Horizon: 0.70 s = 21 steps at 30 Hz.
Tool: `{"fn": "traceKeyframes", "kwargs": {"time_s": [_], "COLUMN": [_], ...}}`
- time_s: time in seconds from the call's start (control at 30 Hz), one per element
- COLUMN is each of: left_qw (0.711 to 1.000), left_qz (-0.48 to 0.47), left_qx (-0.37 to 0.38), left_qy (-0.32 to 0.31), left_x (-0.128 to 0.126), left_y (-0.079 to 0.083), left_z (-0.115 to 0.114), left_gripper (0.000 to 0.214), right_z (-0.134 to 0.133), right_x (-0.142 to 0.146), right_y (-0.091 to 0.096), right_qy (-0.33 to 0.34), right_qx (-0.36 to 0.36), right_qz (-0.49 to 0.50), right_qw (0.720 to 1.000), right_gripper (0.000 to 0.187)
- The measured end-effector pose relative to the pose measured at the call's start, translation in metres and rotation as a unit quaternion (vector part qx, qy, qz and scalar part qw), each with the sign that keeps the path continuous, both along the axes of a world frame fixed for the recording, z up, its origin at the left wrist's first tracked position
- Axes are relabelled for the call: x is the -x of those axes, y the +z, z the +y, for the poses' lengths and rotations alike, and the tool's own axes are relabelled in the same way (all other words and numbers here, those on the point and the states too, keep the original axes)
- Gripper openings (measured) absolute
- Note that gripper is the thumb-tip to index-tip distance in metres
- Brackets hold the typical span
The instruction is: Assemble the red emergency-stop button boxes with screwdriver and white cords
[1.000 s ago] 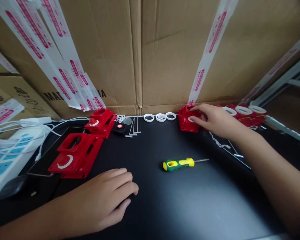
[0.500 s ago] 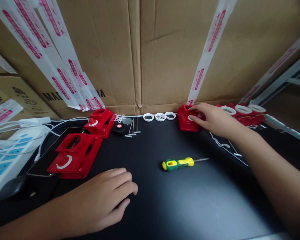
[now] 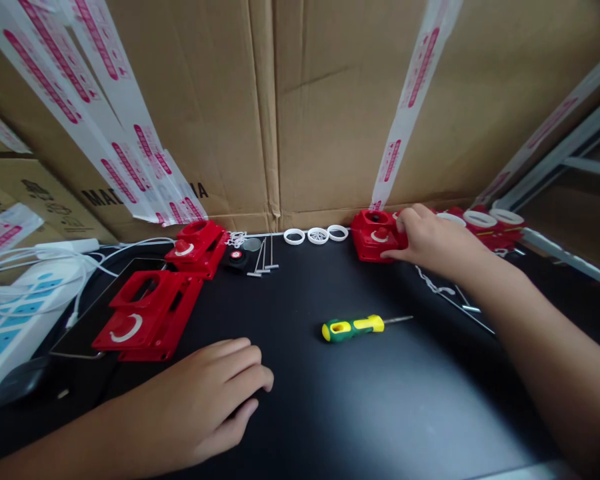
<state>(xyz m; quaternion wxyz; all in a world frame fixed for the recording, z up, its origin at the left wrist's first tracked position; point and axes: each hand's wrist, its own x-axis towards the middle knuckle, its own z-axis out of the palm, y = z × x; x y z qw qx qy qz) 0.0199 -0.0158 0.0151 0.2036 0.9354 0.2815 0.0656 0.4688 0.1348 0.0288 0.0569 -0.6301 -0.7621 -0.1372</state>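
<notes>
Touching the red housing, the right hand is possibly gripping it, can't tell; a careless nudge could be scattering the white rings left of that grip!

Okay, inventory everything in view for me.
Cardboard boxes: 2+, brown, back
Printed tape: several strips, white-pink, on boxes
Plastic socket strip: one, white-blue, far left
Coiled cable: uncounted, white, left
Rounded mouse: one, black, lower left
Flat slab: one, black, left
Moulded plastic assemblies: 4+, red, left and right
T-shaped metal pins: 4+, silver, back, right
Small round item: one, black and red, beside pins
Thin disc: one, grey, back
Small plastic pieces: uncounted, white, back, right
Plastic rings: 6+, white, back, far right
Screwdriver: one, yellow-green handle, centre
Tabletop: one, black, beneath
Metal frame: one, grey, far right
Left hand: one, bare, lower left
Right hand: one, bare, at a red assembly
</notes>
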Motion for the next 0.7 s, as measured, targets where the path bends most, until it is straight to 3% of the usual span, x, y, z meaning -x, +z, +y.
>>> {"fn": "traceKeyframes", "kwargs": {"time_s": [0.3, 0.5, 0.7], "left_qw": [1.000, 1.000, 1.000], "left_qz": [-0.004, -0.011, -0.014], "left_qx": [-0.006, -0.012, -0.021], "left_qy": [-0.001, -0.001, -0.003], "left_x": [0.000, 0.000, 0.000], "left_y": [0.000, 0.000, 0.001], "left_z": [0.001, 0.001, 0.000], "left_gripper": [0.026, 0.027, 0.029], "right_z": [0.009, 0.003, 0.011], "right_x": [-0.024, -0.071, -0.075], "right_y": [0.000, 0.020, 0.005], "right_qy": [-0.001, -0.043, -0.055], "right_qx": [0.011, -0.004, 0.032], "right_qz": [0.016, 0.011, -0.016], "right_qw": [1.000, 0.999, 0.998], "right_gripper": [0.055, 0.046, 0.046]}}
